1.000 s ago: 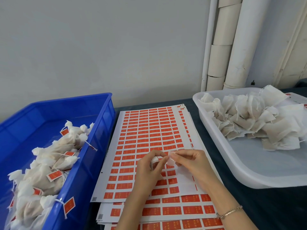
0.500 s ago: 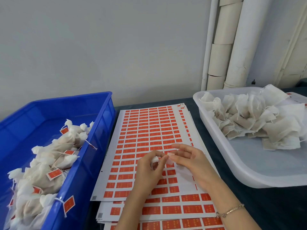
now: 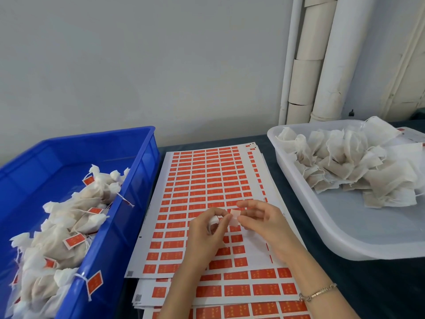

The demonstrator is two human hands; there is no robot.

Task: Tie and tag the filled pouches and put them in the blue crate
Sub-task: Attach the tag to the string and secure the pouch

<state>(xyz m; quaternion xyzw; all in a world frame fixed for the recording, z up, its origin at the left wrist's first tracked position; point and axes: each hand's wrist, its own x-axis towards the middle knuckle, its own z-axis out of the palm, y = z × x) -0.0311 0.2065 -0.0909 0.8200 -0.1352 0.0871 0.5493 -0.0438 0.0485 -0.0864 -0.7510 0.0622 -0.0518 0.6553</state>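
My left hand (image 3: pixel 203 236) curls its fingers round a small white pouch (image 3: pixel 213 221), which the hand mostly hides. My right hand (image 3: pixel 266 223) pinches a small sticker tag (image 3: pixel 235 218) between thumb and forefinger, pale side towards me, and its other fingers are spread. The tag sits right beside the pouch, above the sheets of red stickers (image 3: pixel 207 180). The blue crate (image 3: pixel 128 203) on the left holds several tied pouches with red tags (image 3: pixel 76 240). On the right, the white tray (image 3: pixel 322 231) holds a heap of untied filled pouches (image 3: pixel 349 166).
More sticker sheets are stacked under the top one, reaching the near edge. A dark cloth covers the table. White pipes run up the wall behind the tray. A tagged string hangs over the crate's near wall.
Both hands stayed in place above the sheet. The right hand's fingers have spread, and the tag now shows plainly between the two hands.
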